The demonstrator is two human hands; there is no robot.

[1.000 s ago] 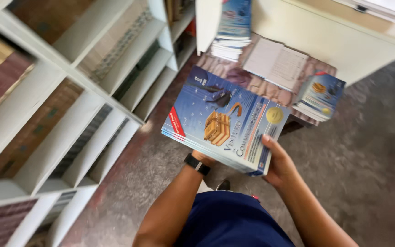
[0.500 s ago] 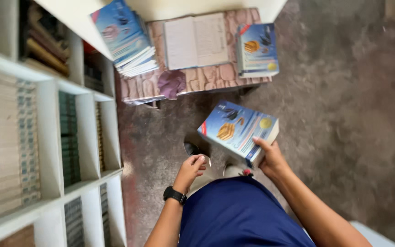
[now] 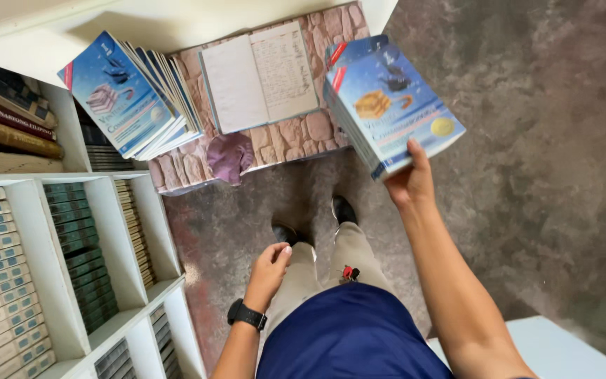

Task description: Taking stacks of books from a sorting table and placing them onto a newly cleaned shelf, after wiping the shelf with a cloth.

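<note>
While my right hand (image 3: 408, 184) grips the lower corner of a thick blue glossy-covered paperback book (image 3: 394, 109), thumb on the cover, I hold it over the stone-patterned tabletop (image 3: 296, 137). My left hand (image 3: 269, 270) hangs loosely curled and empty above my thigh, near the white wooden bookshelf (image 3: 142, 231).

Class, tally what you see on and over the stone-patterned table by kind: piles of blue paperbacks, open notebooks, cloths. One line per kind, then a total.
Piles of blue paperback books: 3, a fanned pile at the table's left, a pile on its right, a small stack held in the right hand
Open lined notebooks: 1
Crumpled purple cloths: 1
Total: 5
</note>
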